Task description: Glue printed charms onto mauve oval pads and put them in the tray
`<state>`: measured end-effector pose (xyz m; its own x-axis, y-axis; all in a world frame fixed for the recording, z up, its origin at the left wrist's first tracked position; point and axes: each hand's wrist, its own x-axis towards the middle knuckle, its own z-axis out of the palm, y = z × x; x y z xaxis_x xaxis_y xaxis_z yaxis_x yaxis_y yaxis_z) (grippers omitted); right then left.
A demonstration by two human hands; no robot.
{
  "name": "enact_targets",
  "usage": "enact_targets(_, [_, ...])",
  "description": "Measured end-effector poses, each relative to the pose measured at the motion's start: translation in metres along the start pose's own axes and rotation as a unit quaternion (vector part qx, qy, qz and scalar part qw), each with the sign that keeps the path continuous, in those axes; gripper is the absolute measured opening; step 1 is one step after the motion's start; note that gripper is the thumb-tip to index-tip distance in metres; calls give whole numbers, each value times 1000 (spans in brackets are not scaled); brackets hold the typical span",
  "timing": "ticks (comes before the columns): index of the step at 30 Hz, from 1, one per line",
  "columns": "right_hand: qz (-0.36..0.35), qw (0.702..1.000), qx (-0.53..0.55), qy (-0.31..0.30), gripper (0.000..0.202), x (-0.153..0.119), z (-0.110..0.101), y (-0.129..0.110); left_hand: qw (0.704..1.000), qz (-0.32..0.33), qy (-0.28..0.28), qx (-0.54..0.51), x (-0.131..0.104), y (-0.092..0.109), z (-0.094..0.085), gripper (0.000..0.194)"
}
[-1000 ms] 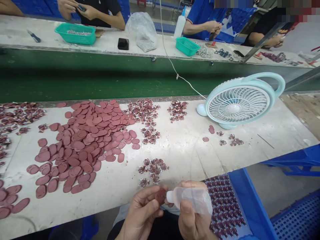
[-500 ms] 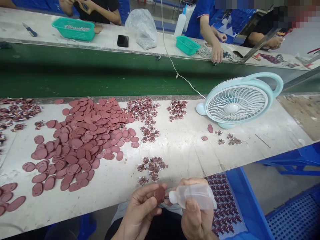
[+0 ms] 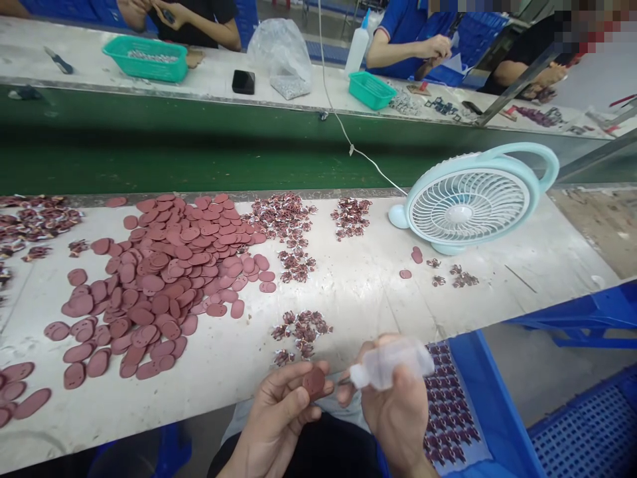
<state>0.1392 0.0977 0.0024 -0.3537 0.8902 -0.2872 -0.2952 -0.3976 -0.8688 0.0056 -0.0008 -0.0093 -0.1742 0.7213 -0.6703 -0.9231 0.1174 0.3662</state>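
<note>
Head view: no brand, label or writing can be read on anything here. The left hand (image 3: 281, 415) has its grip closed on a maroon oval piece (image 3: 314, 382), pinched between thumb and fingers just below the near edge of the worktop (image 3: 368, 292). The right hand (image 3: 395, 415) has its grip wrapped around a small clear squeeze bottle (image 3: 388, 362), its white nozzle tilted down and left, near the oval piece but apart from it.

The worktop is a pale, scuffed and stained surface. On its left half lies a wide heap of maroon oval pieces (image 3: 169, 279); small clusters of patterned maroon-and-white bits (image 3: 301, 328) lie just beyond the hands and further back. A pale blue desk fan (image 3: 470, 202) stands at the right, a white cable running from behind it. A blue crate (image 3: 490, 398) beside the person's right holds rows of the same patterned bits.

Beyond a green conveyor belt (image 3: 199, 146) runs a second worktop with two teal baskets (image 3: 145, 58), a clear bag, a white bottle and other people's hands at work.
</note>
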Motion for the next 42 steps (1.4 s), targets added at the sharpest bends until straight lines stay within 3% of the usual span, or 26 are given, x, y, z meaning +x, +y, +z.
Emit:
enact_targets(3, [125, 973, 193, -17, 32, 33, -9, -12, 1000, 5, 9, -1, 1, 1, -1, 38])
enact_targets(6, [234, 909, 339, -61, 27, 66, -32, -5, 1000, 15, 14, -3, 1, 4, -3, 38])
enact_targets(9, [256, 867, 418, -90, 30, 84, -53, 10, 999, 31, 38, -5, 1, 11, -8, 41])
enact_targets(12, [236, 866, 431, -90, 34, 82, -61, 16, 996, 52, 72, -2, -2, 24, -16, 42])
enact_targets(14, [207, 896, 385, -81, 38, 73, -60, 14, 993, 70, 94, -1, -4, 33, -22, 43])
enact_targets(16, [138, 967, 197, -86, 44, 61, -55, 12, 990, 83, 115, -2, -7, 40, -27, 44])
enact_targets(17, [94, 989, 73, -93, 42, 56, -52, 11, 988, 87, 124, -2, -7, 42, -28, 45])
enact_targets(19, [27, 985, -126, -113, 24, 49, -45, 13, 987, 88, 136, 1, -8, 44, -30, 46])
enact_targets(20, [-5, 970, -207, -130, 14, 49, -42, 15, 987, 87, 138, 3, -9, 44, -29, 47])
enact_targets(22, [-74, 908, -370, -180, 20, 53, -37, 20, 987, 84, 135, 6, -9, 42, -28, 47])
enact_targets(25, [-166, 732, -612, -249, 38, 63, -35, 21, 989, 78, 122, 13, -9, 39, -24, 47])
enact_targets(26, [-172, 698, -646, -255, 40, 65, -36, 19, 990, 76, 119, 16, -10, 38, -24, 46])
enact_targets(28, [-170, 668, -679, -253, 40, 66, -39, 13, 990, 71, 117, 21, -11, 37, -24, 45])
enact_targets(30, [-177, 676, -677, -230, 38, 63, -41, 7, 990, 68, 118, 23, -12, 36, -24, 45])
enact_targets(32, [-173, 705, -665, -177, 32, 58, -40, 4, 991, 62, 114, 28, -12, 34, -25, 45])
enact_targets(34, [-137, 722, -669, -115, 23, 55, -35, 6, 993, 55, 98, 37, -12, 31, -25, 43])
enact_targets(36, [-86, 720, -684, -77, 24, 54, -29, 12, 995, 48, 79, 46, -11, 27, -26, 40])
enact_targets(42, [-53, 775, -623, -96, 12, 61, -21, 16, 997, 30, 55, 54, -6, 16, -28, 36])
